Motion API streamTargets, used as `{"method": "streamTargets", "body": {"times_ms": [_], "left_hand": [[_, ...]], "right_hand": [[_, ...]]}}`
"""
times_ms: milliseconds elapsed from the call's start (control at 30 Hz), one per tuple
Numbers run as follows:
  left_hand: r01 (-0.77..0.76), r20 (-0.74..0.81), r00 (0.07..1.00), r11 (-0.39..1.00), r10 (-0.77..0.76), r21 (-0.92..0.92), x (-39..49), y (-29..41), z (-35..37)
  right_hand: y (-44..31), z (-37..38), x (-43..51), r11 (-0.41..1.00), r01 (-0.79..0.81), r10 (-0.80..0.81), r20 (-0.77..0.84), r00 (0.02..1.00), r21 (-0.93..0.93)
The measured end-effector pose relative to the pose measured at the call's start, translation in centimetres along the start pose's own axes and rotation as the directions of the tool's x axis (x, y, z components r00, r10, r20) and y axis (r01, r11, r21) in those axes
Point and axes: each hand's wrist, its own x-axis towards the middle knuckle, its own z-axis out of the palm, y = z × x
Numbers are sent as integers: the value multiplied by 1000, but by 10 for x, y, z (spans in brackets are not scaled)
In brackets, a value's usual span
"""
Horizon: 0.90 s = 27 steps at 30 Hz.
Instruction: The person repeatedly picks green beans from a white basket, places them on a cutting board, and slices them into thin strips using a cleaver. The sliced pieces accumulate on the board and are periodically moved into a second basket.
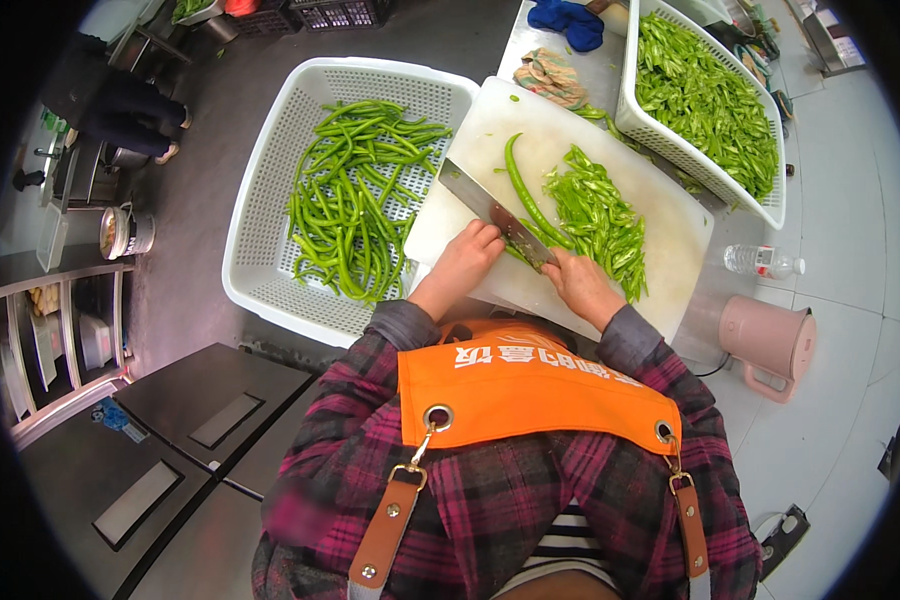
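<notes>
My right hand grips the handle of a broad-bladed cleaver, its blade slanting across a white cutting board. Close against the blade, my left hand has its fingertips curled over a green pepper that is mostly hidden behind the steel. Beyond the cleaver lies one whole long green pepper. To its right is a pile of sliced green peppers. Left of the board, a white perforated basket holds many whole long green peppers.
A second white basket full of sliced peppers stands at the upper right. Near it are a crumpled cloth and blue gloves. A plastic bottle and a pink kettle are on the right. Another person stands far left.
</notes>
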Motion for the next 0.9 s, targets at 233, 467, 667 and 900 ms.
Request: {"method": "streamTargets", "body": {"times_ms": [233,467,667,900], "left_hand": [[33,86,996,999,-33,-3,-2,0,-1],[21,78,997,1000,-20,-7,-4,-1,0],[6,86,996,1000,-4,-24,-4,-2,-3],[-70,104,991,988,85,-137,16,0,0]], "right_hand": [[1,-11,0,1000,5,-5,50,999,-12],[2,-4,7,999,-18,17,25,1000,39],[11,10,11,981,43,-42,-5,999,187],[32,24,-8,877,-88,175,-143,974,472]]}}
